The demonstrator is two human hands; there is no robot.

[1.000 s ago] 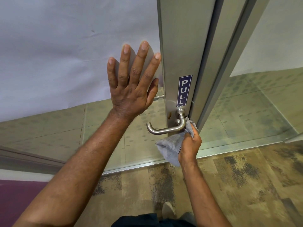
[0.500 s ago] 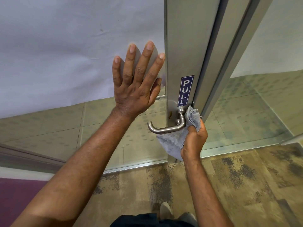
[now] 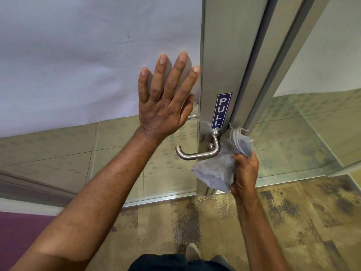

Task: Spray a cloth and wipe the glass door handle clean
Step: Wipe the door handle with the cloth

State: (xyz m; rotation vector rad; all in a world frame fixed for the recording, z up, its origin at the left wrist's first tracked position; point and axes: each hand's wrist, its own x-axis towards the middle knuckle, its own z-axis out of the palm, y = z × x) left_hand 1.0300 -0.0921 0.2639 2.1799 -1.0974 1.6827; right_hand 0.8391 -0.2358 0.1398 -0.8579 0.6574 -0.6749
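Observation:
A brushed steel lever handle point(image 3: 197, 154) juts left from the metal door stile point(image 3: 220, 65), just below a blue PULL sticker point(image 3: 222, 110). My right hand point(image 3: 245, 173) grips a bunched grey cloth point(image 3: 216, 169) and holds it against the handle's right end, by the door edge. My left hand point(image 3: 166, 100) lies flat with fingers spread on the frosted glass panel point(image 3: 78, 55), to the left of the stile and above the lever. No spray bottle is in view.
A second glass panel point(image 3: 304, 133) stands to the right of the frame. Patterned beige carpet point(image 3: 293, 222) covers the floor, and my shoe point(image 3: 192, 251) shows at the bottom. A purple surface point(image 3: 17, 229) lies at the lower left.
My right hand has carried the cloth up from below the lever's bend to its right end and the door edge. My left hand has stayed flat on the glass.

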